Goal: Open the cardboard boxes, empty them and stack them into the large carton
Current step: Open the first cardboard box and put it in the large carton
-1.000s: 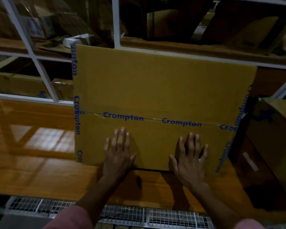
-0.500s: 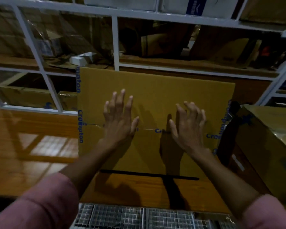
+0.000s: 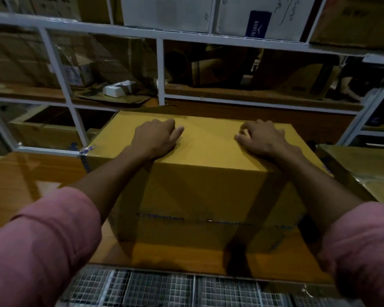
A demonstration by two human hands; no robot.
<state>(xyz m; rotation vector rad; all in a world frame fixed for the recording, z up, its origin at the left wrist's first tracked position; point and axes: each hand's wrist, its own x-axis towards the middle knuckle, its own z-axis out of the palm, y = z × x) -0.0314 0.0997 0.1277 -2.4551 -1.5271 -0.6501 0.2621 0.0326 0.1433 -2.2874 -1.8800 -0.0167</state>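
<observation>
The left hand [image 3: 156, 138] lies palm down on the top face of the cardboard box [image 3: 200, 173], left of centre in the frame, its fingers curled loosely under and gripping nothing. The right hand [image 3: 261, 138] rests the same way right of centre, knuckles bent, thumb pointing inward, also holding nothing. Both forearms reach in from the lower corners, with pink sleeves [image 3: 42, 242] rolled up near the elbows.

The box fills the middle of the frame and stands on a wooden table [image 3: 20, 185]. Its near face carries a blurred line of blue lettering low down, and blue-printed tape [image 3: 87, 149] shows at its upper left corner. A second carton [image 3: 364, 167] sits just beside it at the right edge. A wire mesh panel [image 3: 164, 289] runs along the bottom. White metal shelving [image 3: 160, 69] crosses the upper frame, stocked with more boxes, dim in the low light.
</observation>
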